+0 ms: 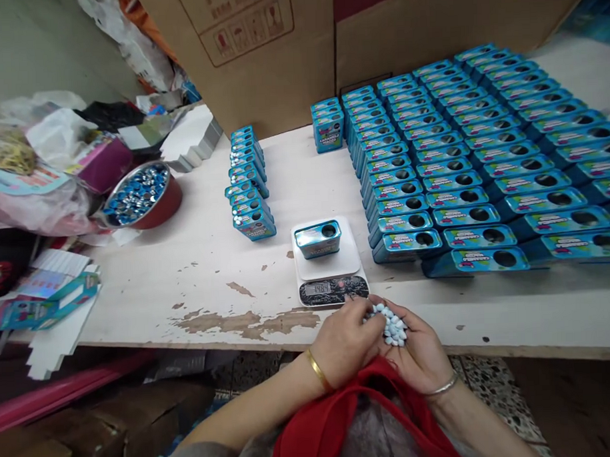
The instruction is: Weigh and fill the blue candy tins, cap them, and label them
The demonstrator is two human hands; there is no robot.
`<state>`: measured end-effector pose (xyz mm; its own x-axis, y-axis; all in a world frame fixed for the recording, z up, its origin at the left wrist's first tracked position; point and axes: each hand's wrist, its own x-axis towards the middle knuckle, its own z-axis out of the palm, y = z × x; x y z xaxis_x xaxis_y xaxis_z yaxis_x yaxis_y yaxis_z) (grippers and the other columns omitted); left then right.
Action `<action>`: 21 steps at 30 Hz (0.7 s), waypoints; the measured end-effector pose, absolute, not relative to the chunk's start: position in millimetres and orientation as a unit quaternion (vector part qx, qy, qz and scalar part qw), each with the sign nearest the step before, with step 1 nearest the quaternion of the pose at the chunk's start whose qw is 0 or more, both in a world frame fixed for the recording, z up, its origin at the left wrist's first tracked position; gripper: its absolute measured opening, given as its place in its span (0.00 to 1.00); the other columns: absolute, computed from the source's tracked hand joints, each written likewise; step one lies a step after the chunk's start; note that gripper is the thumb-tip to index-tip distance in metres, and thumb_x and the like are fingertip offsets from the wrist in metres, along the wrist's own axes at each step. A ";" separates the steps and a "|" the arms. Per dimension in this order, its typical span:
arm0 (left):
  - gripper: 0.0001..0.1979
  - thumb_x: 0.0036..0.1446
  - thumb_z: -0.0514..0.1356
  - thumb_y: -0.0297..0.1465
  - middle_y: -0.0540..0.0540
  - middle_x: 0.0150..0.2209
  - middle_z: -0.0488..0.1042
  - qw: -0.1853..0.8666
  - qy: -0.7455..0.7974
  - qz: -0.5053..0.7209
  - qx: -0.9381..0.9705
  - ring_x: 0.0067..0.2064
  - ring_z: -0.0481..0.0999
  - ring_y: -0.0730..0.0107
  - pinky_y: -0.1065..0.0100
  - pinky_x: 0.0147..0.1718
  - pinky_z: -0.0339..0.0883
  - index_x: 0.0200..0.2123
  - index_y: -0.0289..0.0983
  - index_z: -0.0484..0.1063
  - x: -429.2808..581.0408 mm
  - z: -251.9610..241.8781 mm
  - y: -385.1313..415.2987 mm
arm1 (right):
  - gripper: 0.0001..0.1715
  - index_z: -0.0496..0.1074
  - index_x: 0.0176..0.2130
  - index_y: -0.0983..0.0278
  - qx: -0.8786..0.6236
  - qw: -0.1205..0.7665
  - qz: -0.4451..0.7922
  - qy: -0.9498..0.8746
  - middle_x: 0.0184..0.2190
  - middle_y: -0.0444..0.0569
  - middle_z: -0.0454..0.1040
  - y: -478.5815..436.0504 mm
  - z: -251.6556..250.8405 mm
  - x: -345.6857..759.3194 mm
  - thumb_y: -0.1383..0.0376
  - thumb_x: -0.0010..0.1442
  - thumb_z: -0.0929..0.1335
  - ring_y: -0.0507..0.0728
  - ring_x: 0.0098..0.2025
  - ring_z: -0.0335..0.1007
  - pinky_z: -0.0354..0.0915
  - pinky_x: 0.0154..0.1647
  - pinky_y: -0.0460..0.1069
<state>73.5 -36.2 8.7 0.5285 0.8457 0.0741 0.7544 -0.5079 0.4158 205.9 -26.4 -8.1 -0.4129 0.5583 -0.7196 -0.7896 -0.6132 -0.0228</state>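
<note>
My right hand (pixel 423 352) is cupped palm up at the table's front edge, holding a heap of small pale blue candies (pixel 392 325). My left hand (pixel 345 340) lies beside it, fingers curled onto the candies. Just beyond both hands stands a small white digital scale (pixel 329 267) with a lit display. One blue tin (pixel 318 239) with a round hole in its top rests on the scale's platform.
Many rows of the same blue tins (pixel 482 155) fill the table's right side. A short double row of tins (pixel 248 184) stands left of the scale. A metal bowl (pixel 140 194) of small pieces, plastic bags and cardboard boxes (pixel 259 50) lie left and behind.
</note>
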 end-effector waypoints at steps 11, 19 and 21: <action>0.06 0.58 0.51 0.29 0.43 0.39 0.66 0.156 0.469 0.144 0.857 0.37 0.66 0.69 0.68 0.35 0.67 0.34 0.36 0.68 74.7 12.1 -34.2 | 0.12 0.76 0.36 0.69 -0.357 0.431 0.810 0.176 0.33 0.51 0.80 -26.6 -1.9 207.4 0.74 0.56 0.63 0.52 0.38 0.76 0.72 0.41 0.45; 0.06 0.58 0.51 0.28 0.43 0.39 0.66 0.146 0.476 0.187 0.847 0.38 0.68 0.70 0.69 0.37 0.68 0.34 0.35 0.67 64.5 27.8 -13.6 | 0.14 0.76 0.35 0.69 -0.328 0.462 0.811 0.149 0.32 0.51 0.80 -6.9 16.9 191.1 0.72 0.56 0.61 0.52 0.34 0.76 0.72 0.35 0.44; 0.07 0.59 0.50 0.29 0.43 0.39 0.66 0.132 0.464 0.184 0.856 0.38 0.68 0.70 0.70 0.37 0.68 0.36 0.35 0.68 59.0 36.8 -2.5 | 0.15 0.75 0.35 0.68 -0.319 0.474 0.807 0.146 0.31 0.51 0.80 3.0 26.2 185.1 0.72 0.57 0.60 0.52 0.33 0.76 0.72 0.33 0.44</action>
